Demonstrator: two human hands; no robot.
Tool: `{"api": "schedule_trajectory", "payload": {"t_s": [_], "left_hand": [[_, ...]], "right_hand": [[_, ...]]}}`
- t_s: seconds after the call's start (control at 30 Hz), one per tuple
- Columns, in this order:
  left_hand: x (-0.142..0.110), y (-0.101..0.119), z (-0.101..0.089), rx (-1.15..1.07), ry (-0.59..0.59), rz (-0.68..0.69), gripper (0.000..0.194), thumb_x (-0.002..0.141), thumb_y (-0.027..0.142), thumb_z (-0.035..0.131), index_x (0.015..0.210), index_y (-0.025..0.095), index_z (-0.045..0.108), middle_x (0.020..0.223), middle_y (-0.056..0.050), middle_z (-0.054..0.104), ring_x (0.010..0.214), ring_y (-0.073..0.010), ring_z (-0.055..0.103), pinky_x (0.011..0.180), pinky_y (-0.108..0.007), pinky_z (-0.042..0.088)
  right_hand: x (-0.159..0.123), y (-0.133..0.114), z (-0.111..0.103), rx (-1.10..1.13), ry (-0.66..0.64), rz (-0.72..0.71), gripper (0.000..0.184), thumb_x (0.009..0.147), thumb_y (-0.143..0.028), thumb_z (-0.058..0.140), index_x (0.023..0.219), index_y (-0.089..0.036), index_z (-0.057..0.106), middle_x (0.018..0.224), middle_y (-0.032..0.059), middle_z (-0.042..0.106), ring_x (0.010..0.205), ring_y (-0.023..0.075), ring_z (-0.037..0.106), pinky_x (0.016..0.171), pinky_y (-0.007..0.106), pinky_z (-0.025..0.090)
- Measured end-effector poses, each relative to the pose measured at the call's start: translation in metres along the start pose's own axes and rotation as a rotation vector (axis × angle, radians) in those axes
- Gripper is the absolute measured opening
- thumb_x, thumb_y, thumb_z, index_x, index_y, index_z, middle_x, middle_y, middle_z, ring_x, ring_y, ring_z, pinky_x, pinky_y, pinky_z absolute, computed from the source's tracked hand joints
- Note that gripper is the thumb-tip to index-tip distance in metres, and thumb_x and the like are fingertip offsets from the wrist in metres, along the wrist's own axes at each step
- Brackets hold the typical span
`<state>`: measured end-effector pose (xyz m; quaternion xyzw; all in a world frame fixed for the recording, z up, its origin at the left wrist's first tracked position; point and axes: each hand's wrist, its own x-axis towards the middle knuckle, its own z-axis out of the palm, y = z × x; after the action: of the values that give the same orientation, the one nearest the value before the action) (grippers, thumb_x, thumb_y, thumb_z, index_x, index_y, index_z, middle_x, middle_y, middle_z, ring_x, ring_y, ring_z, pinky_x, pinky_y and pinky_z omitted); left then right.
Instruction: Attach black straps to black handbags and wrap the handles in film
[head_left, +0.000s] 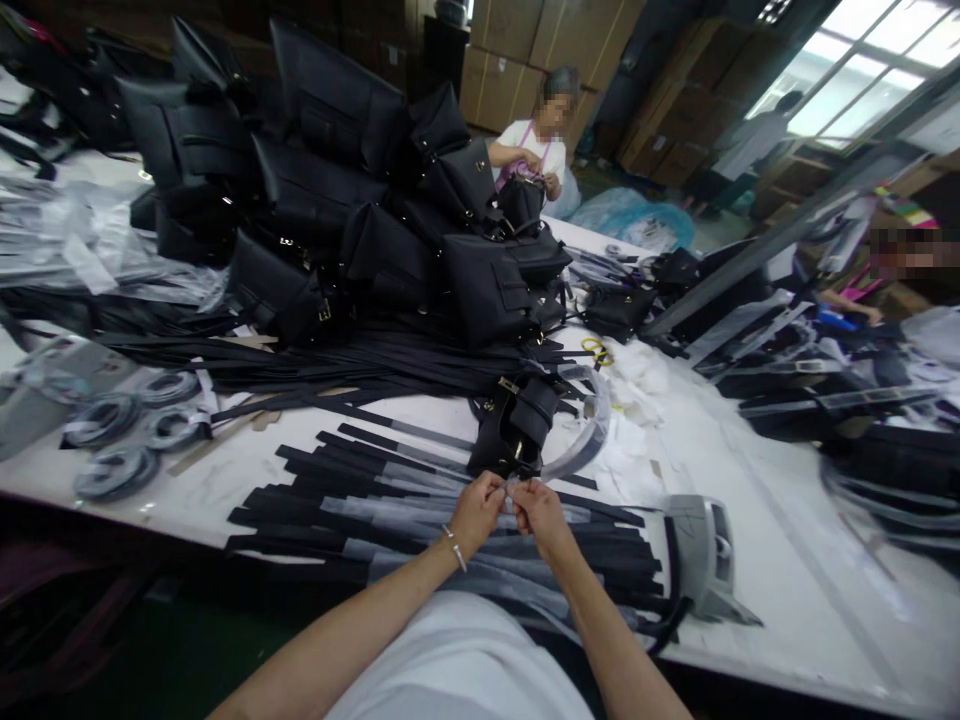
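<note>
A small black handbag point(514, 420) with gold-coloured hardware lies open on the table, just beyond my hands. From its right side curves a handle strap point(596, 425) wrapped in clear plastic. My left hand point(480, 512), with a bracelet at the wrist, is closed in a pinch at the bag's near edge. Beside it, my right hand point(538, 512) pinches too, fingertips almost touching the left ones. Between them shows a small pale bit that looks like clear plastic film; the fingers hide most of it. Black straps point(442, 520), some in film, lie under my hands.
A tall heap of black handbags point(345, 200) fills the back left. Coiled rolls point(116, 470) lie at left; a grey tape dispenser point(705, 555) stands at right. Yellow-handled scissors point(598, 350) lie beyond the bag. A co-worker point(536, 150) handles a bag across the table.
</note>
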<state>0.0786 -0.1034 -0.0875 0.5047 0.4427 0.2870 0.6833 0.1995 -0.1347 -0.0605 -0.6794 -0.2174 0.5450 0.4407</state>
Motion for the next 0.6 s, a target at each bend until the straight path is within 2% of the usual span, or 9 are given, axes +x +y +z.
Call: {"api": "schedule_trajectory", "payload": {"t_s": [0.13,0.27,0.4,0.47,0.6], "left_hand": [[0.003,0.0,-0.007,-0.081,-0.136,-0.026,0.027,0.081,0.046,0.049,0.085,0.019,0.045,0.059,0.005,0.056,0.033,-0.0062,0.037,0.035,-0.018,0.027],[0.002,0.0,-0.016,-0.293,-0.241,-0.072,0.04,0.074,0.051,0.062,0.087,0.019,0.043,0.059,0.006,0.057,0.034,-0.004,0.04,0.034,-0.015,0.026],[0.005,-0.003,-0.026,-0.525,-0.283,-0.223,0.045,0.067,0.049,0.072,0.085,0.019,0.044,0.059,0.006,0.057,0.035,-0.0028,0.039,0.035,-0.014,0.024],[0.008,-0.004,-0.031,-0.55,-0.317,-0.272,0.045,0.065,0.049,0.074,0.079,0.017,0.046,0.059,0.005,0.055,0.036,-0.0013,0.036,0.036,-0.014,0.024],[0.016,-0.006,-0.04,-0.558,-0.4,-0.358,0.046,0.062,0.049,0.077,0.07,0.015,0.047,0.059,0.004,0.054,0.036,0.0,0.035,0.037,-0.015,0.023]], "right_hand": [[0.006,-0.002,-0.005,-0.022,0.006,0.022,0.033,0.058,-0.04,0.077,0.057,-0.018,0.051,0.037,-0.0082,0.049,0.027,0.0057,0.036,0.028,0.018,0.022],[0.01,0.001,-0.006,0.052,-0.013,0.067,0.034,0.055,-0.037,0.082,0.061,-0.017,0.055,0.04,-0.0083,0.05,0.034,0.0061,0.04,0.033,0.017,0.027],[0.007,0.01,0.005,0.222,-0.059,0.045,0.037,0.053,-0.04,0.083,0.063,-0.016,0.057,0.05,-0.0068,0.053,0.046,0.0062,0.048,0.046,0.018,0.038],[0.005,0.015,0.013,0.303,-0.072,0.028,0.037,0.054,-0.041,0.083,0.066,-0.016,0.058,0.053,-0.0059,0.055,0.05,0.0063,0.05,0.052,0.018,0.041],[-0.002,0.023,0.026,0.424,-0.068,0.009,0.034,0.062,-0.042,0.08,0.073,-0.016,0.062,0.06,-0.0033,0.059,0.055,0.007,0.053,0.054,0.017,0.041]]}}
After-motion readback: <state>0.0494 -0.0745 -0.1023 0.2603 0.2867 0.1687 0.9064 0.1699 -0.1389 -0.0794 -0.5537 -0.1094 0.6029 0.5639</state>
